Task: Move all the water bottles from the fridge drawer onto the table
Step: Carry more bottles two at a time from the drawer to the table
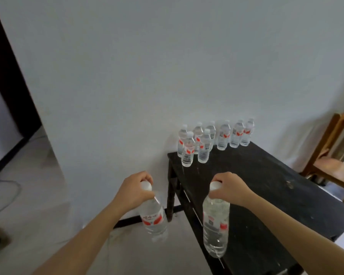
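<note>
My left hand [134, 190] grips a clear water bottle [154, 219] by its white cap; the bottle hangs over the floor, left of the table. My right hand [231, 188] grips a second bottle [215, 225] by the cap; it hangs over the near left edge of the black table [266, 195]. Both bottles have red and white labels. Several more bottles [213, 140] stand upright in a cluster at the table's far end against the wall. The fridge drawer is out of view.
A white wall [167, 66] rises behind the table. A wooden chair [330, 155] stands to the right of the table. At the far left are a dark door frame [12, 76] and a cable on the pale floor [14, 187].
</note>
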Demonstrator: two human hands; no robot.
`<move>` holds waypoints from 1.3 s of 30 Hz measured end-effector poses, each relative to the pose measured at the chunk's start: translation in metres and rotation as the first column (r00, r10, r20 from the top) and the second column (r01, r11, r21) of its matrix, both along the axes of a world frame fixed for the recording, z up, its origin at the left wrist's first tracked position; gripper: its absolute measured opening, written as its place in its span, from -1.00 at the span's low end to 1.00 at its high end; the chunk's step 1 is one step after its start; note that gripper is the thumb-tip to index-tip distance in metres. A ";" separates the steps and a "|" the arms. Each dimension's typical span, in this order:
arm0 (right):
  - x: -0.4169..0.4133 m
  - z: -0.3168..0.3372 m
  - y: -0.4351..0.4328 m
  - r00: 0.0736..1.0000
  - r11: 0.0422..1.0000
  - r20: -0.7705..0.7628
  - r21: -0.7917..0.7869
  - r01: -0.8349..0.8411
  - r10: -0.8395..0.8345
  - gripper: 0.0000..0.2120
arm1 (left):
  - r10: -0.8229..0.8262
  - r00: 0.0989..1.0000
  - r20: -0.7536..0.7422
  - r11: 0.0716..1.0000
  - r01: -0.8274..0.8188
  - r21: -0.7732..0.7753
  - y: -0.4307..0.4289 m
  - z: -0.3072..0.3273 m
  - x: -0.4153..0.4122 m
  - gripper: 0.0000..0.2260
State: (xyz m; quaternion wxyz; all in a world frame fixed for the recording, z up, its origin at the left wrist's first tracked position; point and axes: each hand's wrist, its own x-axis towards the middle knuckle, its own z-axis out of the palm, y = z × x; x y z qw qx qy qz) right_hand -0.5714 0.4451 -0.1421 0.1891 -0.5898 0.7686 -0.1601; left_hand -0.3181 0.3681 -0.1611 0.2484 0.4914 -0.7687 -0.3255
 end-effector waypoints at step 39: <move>-0.185 -0.023 -0.205 0.683 0.684 -0.057 0.014 0.730 -0.728 -0.78 | -0.830 0.539 0.143 0.557 0.816 0.155 -0.301 -0.057 -0.324 -0.82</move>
